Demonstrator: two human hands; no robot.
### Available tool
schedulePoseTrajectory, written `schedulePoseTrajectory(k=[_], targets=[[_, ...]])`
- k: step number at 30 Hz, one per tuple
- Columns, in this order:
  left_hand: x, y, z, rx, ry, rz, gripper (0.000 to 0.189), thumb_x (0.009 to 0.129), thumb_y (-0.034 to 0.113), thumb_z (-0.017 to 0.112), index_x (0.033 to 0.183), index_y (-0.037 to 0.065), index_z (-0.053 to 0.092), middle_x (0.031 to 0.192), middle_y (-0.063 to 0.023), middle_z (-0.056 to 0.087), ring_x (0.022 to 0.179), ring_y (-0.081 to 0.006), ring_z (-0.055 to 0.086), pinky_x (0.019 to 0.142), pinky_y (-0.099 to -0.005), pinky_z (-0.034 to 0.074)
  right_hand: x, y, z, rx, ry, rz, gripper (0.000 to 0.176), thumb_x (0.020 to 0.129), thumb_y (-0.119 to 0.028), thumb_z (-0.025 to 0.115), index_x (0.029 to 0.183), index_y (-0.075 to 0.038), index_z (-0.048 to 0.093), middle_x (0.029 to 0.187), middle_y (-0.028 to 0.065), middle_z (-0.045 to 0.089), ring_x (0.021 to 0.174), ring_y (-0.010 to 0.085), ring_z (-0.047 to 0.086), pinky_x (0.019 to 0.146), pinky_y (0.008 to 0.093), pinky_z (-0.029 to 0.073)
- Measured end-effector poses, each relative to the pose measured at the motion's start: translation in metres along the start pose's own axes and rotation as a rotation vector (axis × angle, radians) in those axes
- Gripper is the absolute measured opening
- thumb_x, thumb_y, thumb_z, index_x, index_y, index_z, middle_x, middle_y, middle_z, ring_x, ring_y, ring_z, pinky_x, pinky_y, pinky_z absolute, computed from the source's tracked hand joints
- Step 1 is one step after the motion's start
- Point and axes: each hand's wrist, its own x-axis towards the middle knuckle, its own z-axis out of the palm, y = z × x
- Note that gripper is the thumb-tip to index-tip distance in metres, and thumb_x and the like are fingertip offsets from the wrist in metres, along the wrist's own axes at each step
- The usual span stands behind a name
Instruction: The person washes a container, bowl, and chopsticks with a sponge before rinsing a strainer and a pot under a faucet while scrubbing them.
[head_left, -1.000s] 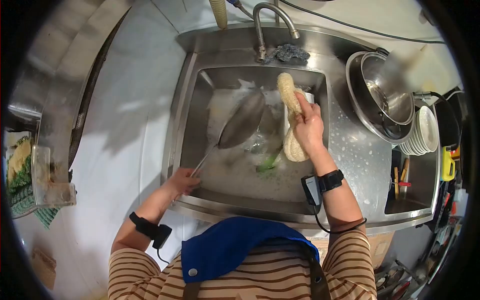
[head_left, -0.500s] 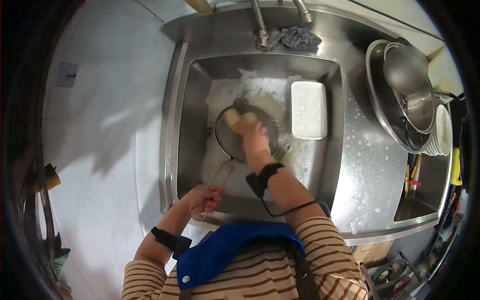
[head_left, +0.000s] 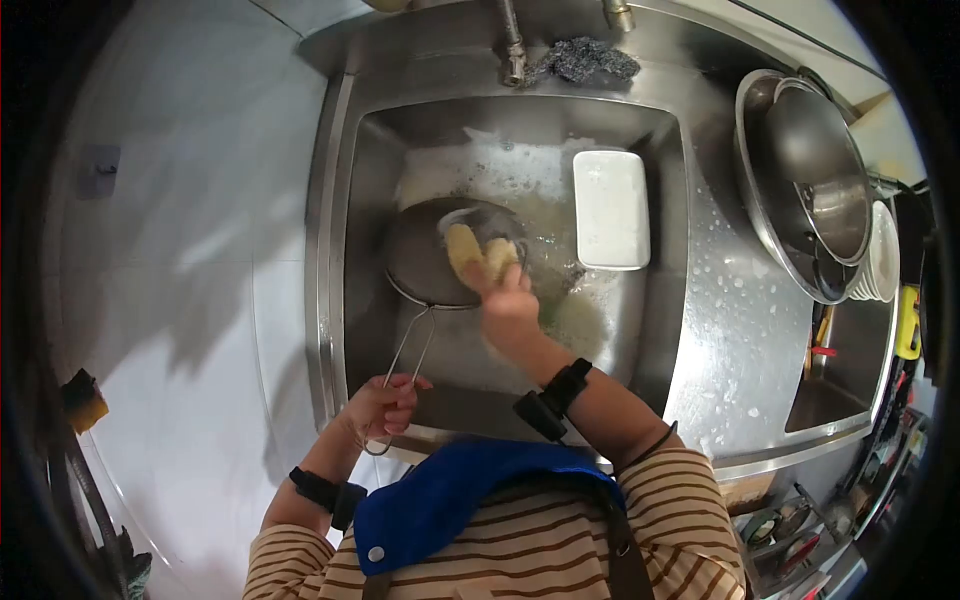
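The fine-mesh strainer (head_left: 412,242) lies in the left part of the steel sink (head_left: 362,210), its round head over the cloudy, sudsy water (head_left: 540,170) and its long wire handle (head_left: 427,341) pointing back toward the person. The left hand (head_left: 385,405) is curled around that handle near its looped end, which looks the surest place for a grip. The right hand (head_left: 512,318) grasps a folded, pale loofah (head_left: 463,252) that lies against the mesh; how firmly it presses cannot be told. The strainer is probably light, its rim and wires fairly stiff, while the thin mesh could dent if pushed hard without support behind it. Wet metal would likely be slippery and apt to twist in the fingers. The loofah seems soft and pliable, best pinched at its fold. The white rectangular dish (head_left: 612,212) to the right looks rigid, perhaps breakable, with its rim offering the best hold.
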Motion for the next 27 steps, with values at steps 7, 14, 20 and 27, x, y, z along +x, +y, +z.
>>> schedulePoseTrajectory(k=[7, 14, 20, 27], targets=[[-0.029, -0.003, 0.0, 0.645, 0.392, -0.029, 0.025, 0.085, 0.009, 0.052, 0.105, -0.006, 0.051, 0.055, -0.0007, 0.041, 0.043, -0.0096, 0.038, 0.039, -0.0245, 0.032, 0.072, 0.093, -0.003, 0.354, -0.398, 0.481, 0.032, 0.076, -0.013, 0.051, 0.106, -0.016, 0.062, 0.099, 0.018, 0.06, 0.094, 0.0322, 0.058, 0.08, 0.0366, 0.046], [-0.036, -0.004, 0.006, 1.059, 0.576, -0.09, 0.023, 0.089, 0.012, 0.047, 0.107, 0.001, 0.053, 0.055, 0.0003, 0.042, 0.046, -0.0092, 0.041, 0.042, -0.0249, 0.035, 0.139, 0.096, -0.028, 0.653, -0.249, 0.278, 0.044, 0.071, -0.004, 0.044, 0.112, -0.015, 0.058, 0.092, 0.024, 0.06, 0.089, 0.0357, 0.058, 0.077, 0.0376, 0.046], [-0.023, -0.018, -0.049, 1.432, 0.554, 0.079, 0.019, 0.089, 0.016, 0.046, 0.09, 0.002, 0.059, 0.054, -0.004, 0.046, 0.049, -0.0114, 0.047, 0.043, -0.0273, 0.038, 0.078, 0.046, -0.069, 0.278, -0.212, 0.346, 0.047, 0.071, -0.005, 0.048, 0.115, -0.022, 0.056, 0.101, 0.0205, 0.057, 0.096, 0.0359, 0.055, 0.079, 0.0402, 0.046], [-0.011, -0.003, 0.018, 1.706, 0.663, 0.171, 0.025, 0.081, 0.019, 0.052, 0.073, -0.004, 0.056, 0.069, -0.0245, 0.057, 0.065, -0.0355, 0.059, 0.059, -0.0452, 0.045, 0.074, -0.008, -0.083, -0.014, -0.037, -0.042, 0.041, 0.07, -0.009, 0.055, 0.109, -0.02, 0.057, 0.105, 0.0224, 0.049, 0.089, 0.036, 0.053, 0.07, 0.0394, 0.05]])
